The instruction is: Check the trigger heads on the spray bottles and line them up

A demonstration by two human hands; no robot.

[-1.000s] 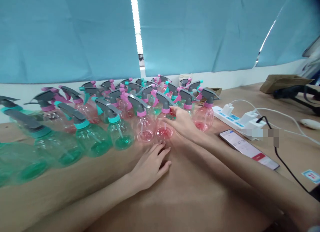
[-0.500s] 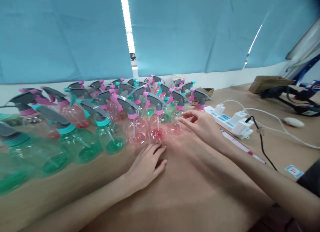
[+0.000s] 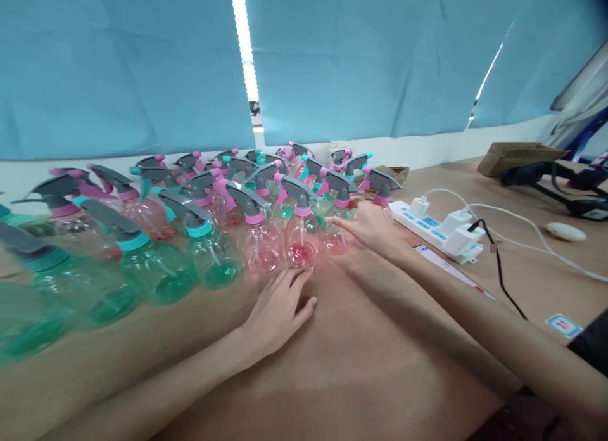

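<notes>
My left hand [image 3: 278, 311] lies on the table with its fingers spread, holding nothing. Its fingertips are just in front of a clear pink spray bottle [image 3: 303, 238] with a grey trigger head. To the right, my right hand [image 3: 373, 224] is around another pink spray bottle [image 3: 335, 239], its thumb across the front and the other fingers partly hidden behind. That bottle stands upright on the table. A third pink bottle [image 3: 261, 244] is left of the middle one. Green spray bottles [image 3: 213, 260] with turquoise collars stand further left, each with a tinted base.
More spray bottles crowd behind, up to the wall under a blue curtain [image 3: 332, 67]. Right of my right hand lie a white power strip [image 3: 434, 232] with chargers and cables, a flat white strip [image 3: 451, 268], a white mouse-like object [image 3: 565, 232] and a brown cardboard box [image 3: 517, 159].
My right hand has moved forward and closed around the pink bottle at the right end of the front row. My left hand stays almost where it was. The view has shifted slightly.
</notes>
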